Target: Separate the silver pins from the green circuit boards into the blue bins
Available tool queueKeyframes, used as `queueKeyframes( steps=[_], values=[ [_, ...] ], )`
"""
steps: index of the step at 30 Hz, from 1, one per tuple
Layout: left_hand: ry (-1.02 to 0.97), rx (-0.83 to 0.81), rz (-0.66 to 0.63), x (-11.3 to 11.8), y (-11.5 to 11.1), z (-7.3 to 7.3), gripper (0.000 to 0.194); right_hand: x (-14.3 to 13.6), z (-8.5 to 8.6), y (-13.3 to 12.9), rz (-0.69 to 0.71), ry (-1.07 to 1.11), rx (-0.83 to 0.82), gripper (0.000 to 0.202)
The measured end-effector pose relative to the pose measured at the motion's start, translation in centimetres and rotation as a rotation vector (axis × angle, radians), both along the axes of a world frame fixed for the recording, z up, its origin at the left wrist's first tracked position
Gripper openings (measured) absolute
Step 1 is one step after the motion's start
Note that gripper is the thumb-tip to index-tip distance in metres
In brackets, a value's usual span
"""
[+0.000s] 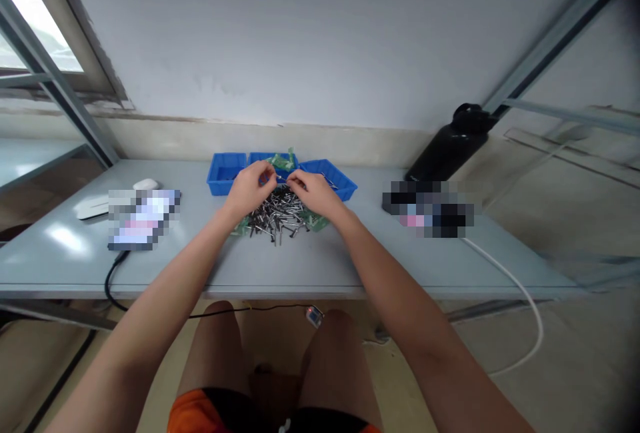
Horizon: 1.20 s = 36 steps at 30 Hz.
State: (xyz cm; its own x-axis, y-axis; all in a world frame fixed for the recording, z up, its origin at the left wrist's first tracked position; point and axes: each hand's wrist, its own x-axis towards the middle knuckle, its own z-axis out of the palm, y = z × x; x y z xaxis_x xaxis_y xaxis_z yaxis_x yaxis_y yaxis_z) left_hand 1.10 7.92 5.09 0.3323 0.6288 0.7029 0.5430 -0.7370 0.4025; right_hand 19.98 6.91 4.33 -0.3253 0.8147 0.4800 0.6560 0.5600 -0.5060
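A loose pile of screws (pixel 274 221), dark and silvery, lay on the grey table (pixel 295 268), and the work in hand was directly above its far edge. There I could make out a small pale piece (pixel 279 178) between the fingertips, too tiny from where I stood to name. The left hand (pixel 253 188) and the right hand (pixel 316 190) were close together over the pile, each with thumb and fingers drawn in; I couldn't tell which of them gripped the piece, or whether both did.

I judged the step to be fine handling of single pieces, one small item at a time. The next move seemed to me to call for a light, steady pinch and enough lift to clear the heap.

Green plastic (pixel 316 220) showed at the pile's right edge. Behind the pile stood three bins: a left blue bin (pixel 220 188), a middle blue bin (pixel 257 158) with green wrapping (pixel 284 160) over it, and a right blue bin (pixel 346 194) holding a few thin pieces. Well left of the pile lay a phone (pixel 145 220); well right, a black bottle (pixel 445 150) leaned.
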Motion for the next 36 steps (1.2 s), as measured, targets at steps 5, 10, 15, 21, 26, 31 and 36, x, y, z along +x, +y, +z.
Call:
queueKeyframes(
  steps=[5,10,15,21,26,31,36],
  values=[
    [0.059,-0.080,-0.005,-0.2,0.3,-0.1,0.006,0.4,0.1,0.3,-0.025,0.154,0.062,0.016],
    [0.171,-0.157,-0.066,-0.1,0.3,-0.5,0.009,0.1,0.3,-0.1,-0.009,0.227,0.068,0.017],
    [0.230,-0.194,-0.113,-0.1,0.2,-0.7,0.008,-0.7,0.6,-0.7,0.046,0.208,0.080,0.017],
    [0.220,-0.199,-0.138,-0.1,0.1,-0.4,0.008,-0.8,0.7,-1.0,0.066,0.217,0.108,0.018],
    [0.224,-0.212,-0.125,-0.1,0.0,-0.4,0.008,-0.8,0.6,-0.9,0.071,0.212,0.123,0.018],
    [0.232,-0.207,-0.128,0.0,-0.1,-0.4,0.008,-0.9,0.4,-0.9,0.062,0.204,0.146,0.017],
    [0.111,-0.157,-0.115,-0.1,0.0,-0.1,0.007,-0.5,0.8,-1.0,0.024,0.246,0.141,0.019]
  ],
)
